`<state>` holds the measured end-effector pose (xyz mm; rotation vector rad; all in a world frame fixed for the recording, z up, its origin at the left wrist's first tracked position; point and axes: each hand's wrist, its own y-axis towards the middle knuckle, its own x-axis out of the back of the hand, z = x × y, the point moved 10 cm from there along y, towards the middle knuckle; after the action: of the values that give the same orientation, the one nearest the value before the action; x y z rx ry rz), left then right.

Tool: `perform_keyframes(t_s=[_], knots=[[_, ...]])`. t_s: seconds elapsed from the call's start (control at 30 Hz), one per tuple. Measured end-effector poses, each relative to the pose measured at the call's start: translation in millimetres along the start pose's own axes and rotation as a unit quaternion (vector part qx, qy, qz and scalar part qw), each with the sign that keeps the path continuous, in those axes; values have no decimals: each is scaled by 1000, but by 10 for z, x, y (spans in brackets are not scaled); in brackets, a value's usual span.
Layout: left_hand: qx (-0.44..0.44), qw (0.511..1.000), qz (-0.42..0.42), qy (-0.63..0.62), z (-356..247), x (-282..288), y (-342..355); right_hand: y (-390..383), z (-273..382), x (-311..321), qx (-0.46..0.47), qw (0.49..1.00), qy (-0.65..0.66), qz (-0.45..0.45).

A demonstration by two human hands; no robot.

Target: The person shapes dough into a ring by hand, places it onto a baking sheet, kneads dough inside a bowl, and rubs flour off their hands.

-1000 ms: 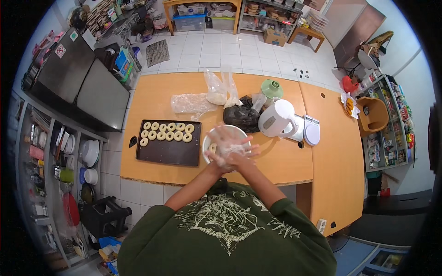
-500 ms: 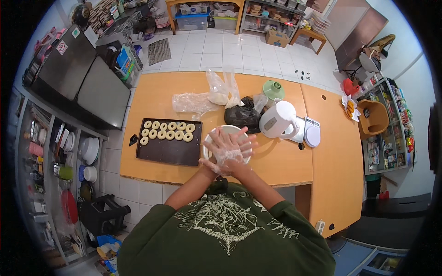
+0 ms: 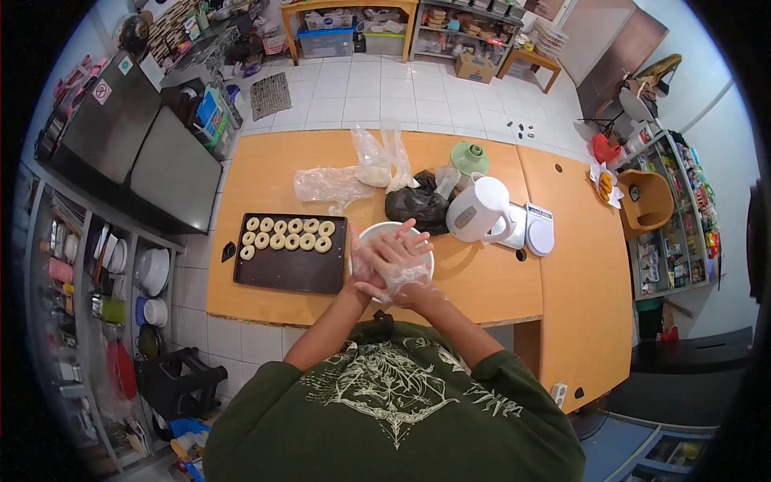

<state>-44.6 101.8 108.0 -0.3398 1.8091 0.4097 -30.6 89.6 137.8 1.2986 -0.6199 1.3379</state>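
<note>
Over a white bowl [image 3: 430,261] at the table's near edge, my two hands are pressed palm to palm. My right hand [image 3: 404,270] lies on top, its fingers stretched forward and white paste or flour smeared over its back and wrist. Partly covered beneath it is my left hand [image 3: 361,261], with its fingers extended. Whether anything sits between the palms is hidden. To the left of the bowl, a dark baking tray [image 3: 297,269] carries several pale dough rings [image 3: 278,242] in rows towards its far side; its near part is bare.
Beyond the bowl sit a black plastic bag [image 3: 419,202], clear bags of white powder [image 3: 373,171] and a crumpled plastic sheet [image 3: 325,185]. A white electric kettle [image 3: 480,210], a green-lidded container [image 3: 471,158] and a kitchen scale [image 3: 540,231] stand to the right.
My right hand has slid and turned across the left one, and its fingers are less spread. The hands stay over the bowl. The whole view has shifted slightly.
</note>
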Motion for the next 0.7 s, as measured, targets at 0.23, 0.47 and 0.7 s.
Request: perform_keyframes(t_s=[0.23,0.47,0.7], knots=[[33,998,40,-21,489,-36,45,-45,-295,-189,-311,939,37,141],[39,995,-94,-22,47,318,-21,-138,-160,21,-40,996,79,-29],[64,997,-13,-42,397,181,82,-208,-454,-201,-355,927,17,117]])
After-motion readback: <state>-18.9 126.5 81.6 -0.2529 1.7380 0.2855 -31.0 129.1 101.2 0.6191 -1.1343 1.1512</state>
